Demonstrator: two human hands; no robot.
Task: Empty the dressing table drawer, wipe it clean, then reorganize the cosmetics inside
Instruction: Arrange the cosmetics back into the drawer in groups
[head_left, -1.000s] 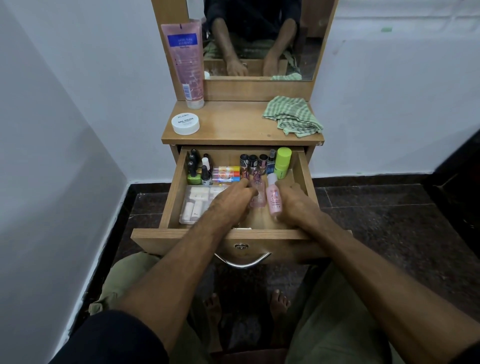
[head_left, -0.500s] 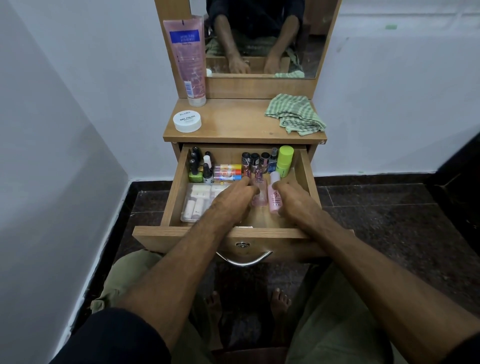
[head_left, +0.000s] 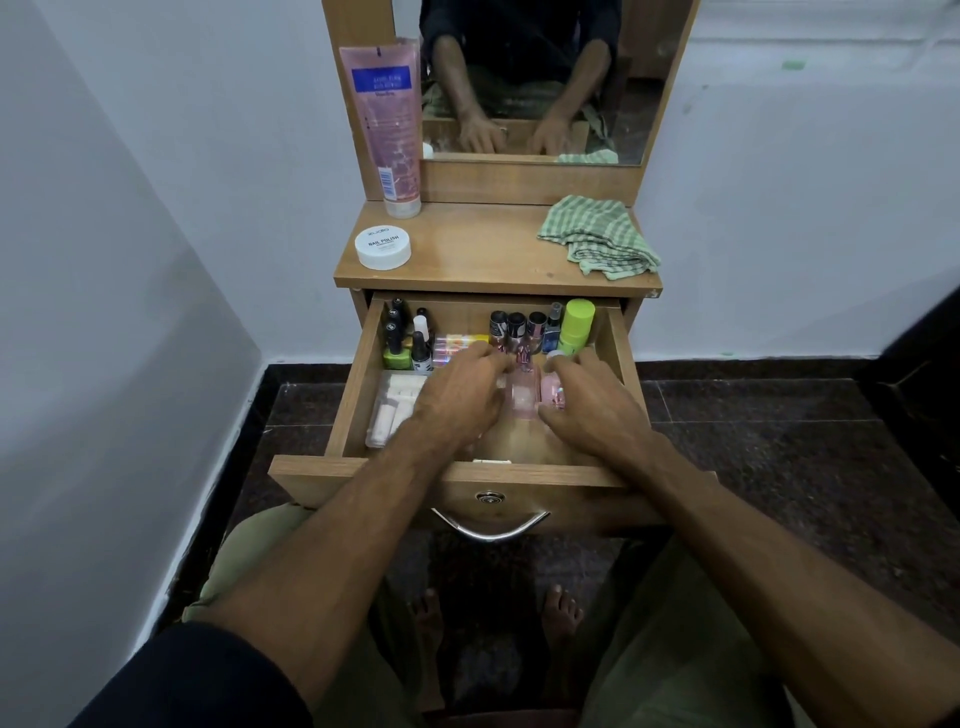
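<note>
The wooden drawer (head_left: 363, 474) is pulled out, with cosmetics inside. My left hand (head_left: 462, 397) reaches in at the middle, fingers curled against the neck of a clear pink bottle (head_left: 522, 397). My right hand (head_left: 589, 410) grips a small opaque pink bottle (head_left: 552, 391) just right of it, low in the drawer. Along the back stand nail polish bottles (head_left: 400, 338), a striped tube (head_left: 460, 344), three dark-capped bottles (head_left: 517, 326) and a lime-green bottle (head_left: 576, 325). A clear plastic box (head_left: 389, 410) lies at the left, partly hidden by my left hand.
On the dressing table top (head_left: 483, 260) stand a tall pink tube (head_left: 387, 124) and a white nail polish remover jar (head_left: 383, 248) at the left; a green checked cloth (head_left: 600, 238) lies at the right. A mirror (head_left: 535, 78) rises behind. White walls flank the table.
Both hands have moved deeper into the drawer. The pink bottle in my right hand has gone from upright to lower down beside the clear pink bottle.
</note>
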